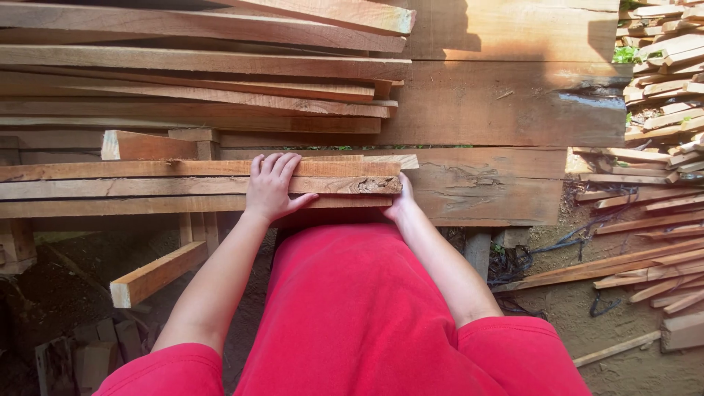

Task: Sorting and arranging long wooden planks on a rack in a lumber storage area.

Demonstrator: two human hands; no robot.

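plank (183, 187): long rough-sawn board, mid layer of a short stack w/ one plank above, one below; stack sits at the near edge of the bench (499, 183), running left past the frame edge.
plank end: right end splintered, dark knot in the end grain, just left of my r. hand.
l. hand (270, 187): lies flat over the stack's near side, fingers spread & pointing up across the top plank, thumb down toward the lowest one. Pressing, not wrapped round anything.
r. hand (400, 204): at the stack's right end, mostly tucked behind/under the plank ends. Touching wood, but can't tell if fingers are curled or loose.
handling (my guess): stiff, no flex; fairly heavy for its length, tip-prone if held at one end. Dry rough face, so not slippery, but splinters likely, esp. at the cracked end.
where to hold: both long edges, hands well apart, one near the middle; keep off the split end.
pile (198, 66): more planks behind, loosely stacked, ends uneven.
offcuts (664, 95): heap at right, on dirt ground.
short batten (158, 275): sticks out below the stack, lower left.
hidden: plank's left end cut off; what supports the stack is in shadow; r. fingertips out of sight; my red clothes cover the near bench edge.
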